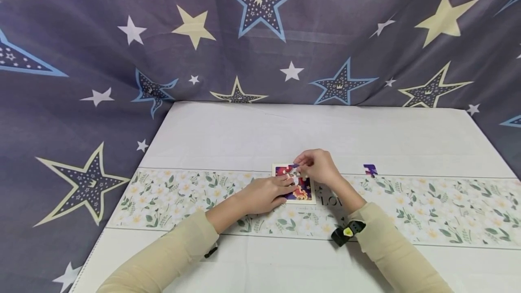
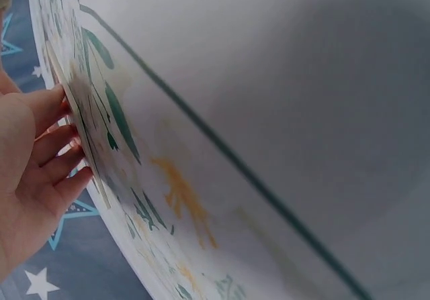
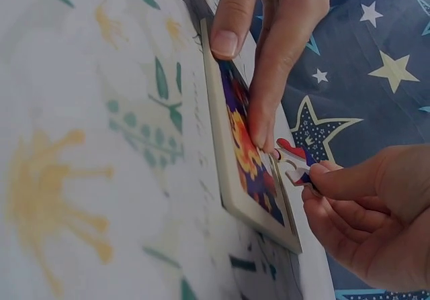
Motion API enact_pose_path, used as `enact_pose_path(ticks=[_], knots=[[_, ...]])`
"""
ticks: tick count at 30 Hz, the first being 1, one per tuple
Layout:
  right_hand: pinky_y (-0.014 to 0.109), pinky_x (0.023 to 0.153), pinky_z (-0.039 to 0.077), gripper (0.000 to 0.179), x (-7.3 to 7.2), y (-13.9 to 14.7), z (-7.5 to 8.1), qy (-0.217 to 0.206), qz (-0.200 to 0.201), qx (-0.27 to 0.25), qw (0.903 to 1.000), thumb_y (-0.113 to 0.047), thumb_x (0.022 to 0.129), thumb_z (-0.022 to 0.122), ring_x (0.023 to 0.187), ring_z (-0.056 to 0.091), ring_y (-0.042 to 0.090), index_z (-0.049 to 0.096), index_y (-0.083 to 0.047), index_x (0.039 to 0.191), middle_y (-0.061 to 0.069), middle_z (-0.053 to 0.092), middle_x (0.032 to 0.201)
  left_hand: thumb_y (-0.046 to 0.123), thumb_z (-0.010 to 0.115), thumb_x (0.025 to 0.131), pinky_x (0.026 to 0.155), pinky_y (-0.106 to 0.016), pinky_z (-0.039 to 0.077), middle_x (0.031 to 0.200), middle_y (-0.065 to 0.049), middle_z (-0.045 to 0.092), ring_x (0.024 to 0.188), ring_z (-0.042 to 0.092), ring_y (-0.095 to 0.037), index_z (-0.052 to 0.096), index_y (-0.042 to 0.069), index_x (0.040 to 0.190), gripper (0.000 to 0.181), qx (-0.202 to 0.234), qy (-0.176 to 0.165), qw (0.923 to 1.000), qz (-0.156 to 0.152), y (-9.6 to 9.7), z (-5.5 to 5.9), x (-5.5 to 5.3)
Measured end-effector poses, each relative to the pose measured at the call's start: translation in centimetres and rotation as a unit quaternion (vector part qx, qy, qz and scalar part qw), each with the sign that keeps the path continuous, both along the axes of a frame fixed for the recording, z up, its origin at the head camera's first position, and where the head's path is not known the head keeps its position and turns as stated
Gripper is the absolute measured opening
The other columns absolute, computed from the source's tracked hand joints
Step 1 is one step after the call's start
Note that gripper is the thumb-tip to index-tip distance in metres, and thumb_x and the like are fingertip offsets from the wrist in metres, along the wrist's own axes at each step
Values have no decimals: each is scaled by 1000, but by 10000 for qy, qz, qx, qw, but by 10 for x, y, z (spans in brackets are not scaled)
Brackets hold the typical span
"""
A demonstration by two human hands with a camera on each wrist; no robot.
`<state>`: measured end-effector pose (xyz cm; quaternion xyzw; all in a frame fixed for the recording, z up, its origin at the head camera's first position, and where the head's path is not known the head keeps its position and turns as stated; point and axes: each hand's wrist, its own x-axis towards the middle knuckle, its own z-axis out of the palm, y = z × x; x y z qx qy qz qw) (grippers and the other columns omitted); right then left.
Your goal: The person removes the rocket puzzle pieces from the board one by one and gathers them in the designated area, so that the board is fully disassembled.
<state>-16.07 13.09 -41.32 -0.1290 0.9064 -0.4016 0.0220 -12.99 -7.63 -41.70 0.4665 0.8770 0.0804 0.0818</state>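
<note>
The right hand [image 1: 319, 166], grip nearly closed, pinches a puzzle piece [image 3: 293, 149] at the 12 o'clock edge of the puzzle board [image 3: 218, 132], apparently mid-fitting, the left hand [image 1: 264, 195] resting there with extended fingers; aligning, then pressing, seems next.

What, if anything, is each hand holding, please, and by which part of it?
The right hand pinches a puzzle piece by its edge; the left hand rests on the puzzle.

Surface: a rectangular table with a white covering [image 1: 366, 139], crossed by a printed floral band [image 1: 175, 198]. On the band lies a flat, rectangular, cream-framed picture puzzle [image 1: 303, 202]; well apart rightward, a small, mainly purple jigsaw piece [image 1: 370, 169] lies at the band's far edge
</note>
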Motion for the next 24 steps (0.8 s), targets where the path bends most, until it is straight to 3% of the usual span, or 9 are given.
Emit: enact_pose_path(ticks=[24], knots=[[21,63,52,10,5,44,6,-285,-527,54,9982,-5,84,71,71,63,14,73,-3,94,13,72,85,29,51,100,109,-39,44,149,-4,46,142,41,-21,49,18,142,44,-139,-85,9997,171,0,-1,1]])
